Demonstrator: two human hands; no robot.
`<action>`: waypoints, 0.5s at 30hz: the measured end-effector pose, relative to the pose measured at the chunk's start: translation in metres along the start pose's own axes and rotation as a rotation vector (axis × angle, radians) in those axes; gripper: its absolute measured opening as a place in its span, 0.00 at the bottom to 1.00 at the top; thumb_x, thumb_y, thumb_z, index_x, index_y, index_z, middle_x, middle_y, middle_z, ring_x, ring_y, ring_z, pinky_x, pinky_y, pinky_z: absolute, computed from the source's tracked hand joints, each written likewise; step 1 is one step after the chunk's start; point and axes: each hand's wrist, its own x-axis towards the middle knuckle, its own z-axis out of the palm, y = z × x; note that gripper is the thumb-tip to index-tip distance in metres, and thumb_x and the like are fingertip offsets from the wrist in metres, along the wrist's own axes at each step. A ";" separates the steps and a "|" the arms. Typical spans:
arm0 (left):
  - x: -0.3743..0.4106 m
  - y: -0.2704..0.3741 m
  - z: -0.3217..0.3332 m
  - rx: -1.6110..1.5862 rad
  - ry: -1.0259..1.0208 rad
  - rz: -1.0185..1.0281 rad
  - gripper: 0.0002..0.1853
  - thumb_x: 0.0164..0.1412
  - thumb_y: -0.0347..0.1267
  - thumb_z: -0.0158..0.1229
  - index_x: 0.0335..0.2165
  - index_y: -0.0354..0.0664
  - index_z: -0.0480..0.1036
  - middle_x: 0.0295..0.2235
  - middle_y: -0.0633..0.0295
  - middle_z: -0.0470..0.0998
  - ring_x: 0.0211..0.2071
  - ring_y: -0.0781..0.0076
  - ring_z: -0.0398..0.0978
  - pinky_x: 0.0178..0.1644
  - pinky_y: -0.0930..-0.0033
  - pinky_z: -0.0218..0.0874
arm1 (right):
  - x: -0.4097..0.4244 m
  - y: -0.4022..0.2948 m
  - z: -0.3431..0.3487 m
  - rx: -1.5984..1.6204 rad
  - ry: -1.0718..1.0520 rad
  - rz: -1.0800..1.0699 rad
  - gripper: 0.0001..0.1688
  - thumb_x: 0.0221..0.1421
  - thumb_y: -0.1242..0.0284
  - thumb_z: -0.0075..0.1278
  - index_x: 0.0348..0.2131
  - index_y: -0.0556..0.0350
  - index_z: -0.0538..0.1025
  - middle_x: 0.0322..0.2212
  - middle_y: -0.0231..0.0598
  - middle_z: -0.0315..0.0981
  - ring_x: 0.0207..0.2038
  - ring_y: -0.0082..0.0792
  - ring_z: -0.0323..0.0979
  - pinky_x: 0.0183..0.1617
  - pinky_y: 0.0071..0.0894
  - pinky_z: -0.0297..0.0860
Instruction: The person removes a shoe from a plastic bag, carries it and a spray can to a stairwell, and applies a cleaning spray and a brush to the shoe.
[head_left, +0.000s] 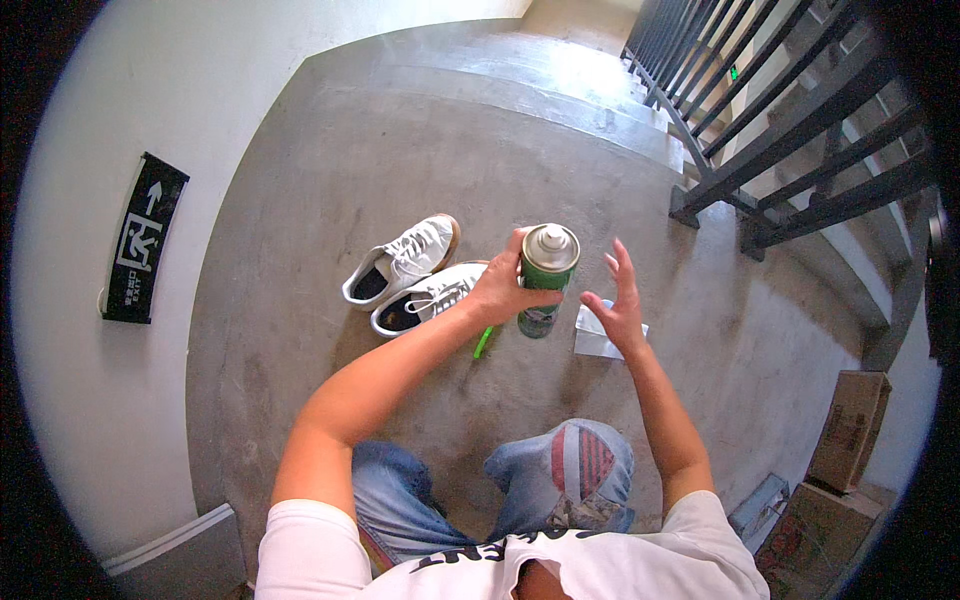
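My left hand (506, 285) is wrapped around a green aerosol can (546, 277), held upright with its white nozzle bare on top. To the right of the can, my right hand (619, 304) is raised with fingers apart and nothing in it. Beneath that hand lies a white sheet or cloth (596, 343), partly covered by it. A pair of white lace-up shoes stands left of the can: the farther shoe (405, 259) shows whole, and the toe of the nearer shoe (435, 300) is hidden behind my left hand. A bright green thin stick-like item (483, 343) rests on the floor by my left wrist.
Around me is a bare concrete landing (300, 360), with steps (570, 97) at the far side. A dark metal railing (720, 172) runs along the right. Cardboard boxes (847, 431) are stacked at lower right. An exit sign (145, 240) hangs on the left wall.
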 end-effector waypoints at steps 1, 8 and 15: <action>-0.002 0.003 -0.001 -0.109 -0.011 -0.084 0.41 0.37 0.32 0.70 0.48 0.47 0.53 0.44 0.57 0.67 0.48 0.65 0.65 0.50 0.63 0.58 | 0.019 -0.033 -0.005 0.294 -0.034 -0.018 0.55 0.36 0.64 0.62 0.58 0.53 0.49 0.57 0.46 0.47 0.58 0.45 0.50 0.59 0.41 0.50; 0.003 -0.001 0.015 0.019 0.073 0.082 0.41 0.42 0.32 0.67 0.50 0.41 0.49 0.45 0.54 0.66 0.47 0.65 0.65 0.50 0.64 0.59 | 0.051 -0.084 0.013 0.594 -0.106 0.020 0.42 0.40 0.76 0.58 0.54 0.52 0.57 0.48 0.38 0.59 0.50 0.31 0.59 0.56 0.31 0.55; -0.023 -0.020 0.021 0.041 0.005 -0.133 0.45 0.39 0.31 0.68 0.52 0.42 0.48 0.44 0.55 0.66 0.46 0.65 0.65 0.51 0.63 0.57 | 0.072 -0.097 0.018 0.635 0.149 0.089 0.48 0.37 0.77 0.60 0.56 0.47 0.53 0.40 0.36 0.64 0.43 0.29 0.64 0.45 0.29 0.65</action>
